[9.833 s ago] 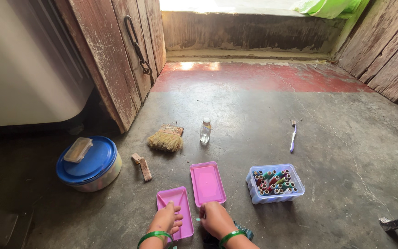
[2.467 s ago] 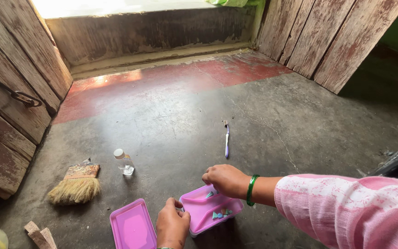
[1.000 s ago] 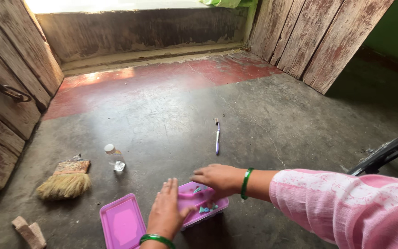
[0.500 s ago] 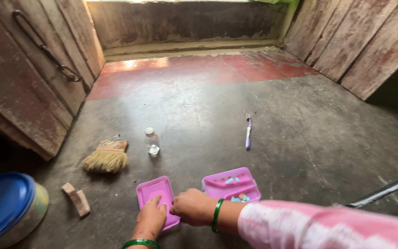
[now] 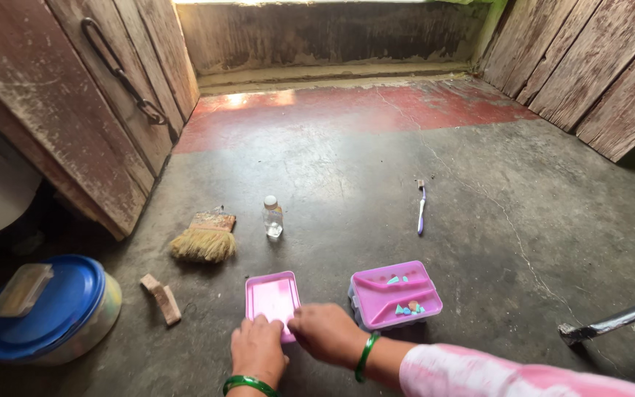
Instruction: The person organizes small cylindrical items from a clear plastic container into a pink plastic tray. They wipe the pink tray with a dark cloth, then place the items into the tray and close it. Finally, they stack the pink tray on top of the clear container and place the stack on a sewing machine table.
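Concrete floor (image 5: 406,169) bore a light, stiff pink lid (image 5: 271,295); both hands, left (image 5: 257,353) and right (image 5: 325,332), pressed its near edge with loosely curled fingers, best lifted by the rim.

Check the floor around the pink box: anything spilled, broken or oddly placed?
Nothing spilled. The pink box sits open, its lid lying flat beside it under the left hand and right hand. The small clear bottle stands upright. The floor shows cracks.

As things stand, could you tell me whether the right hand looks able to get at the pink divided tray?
Probably yes. The right hand rests at the pink lid, and the pink divided tray sits just beside it on the floor, with nothing lying between them.
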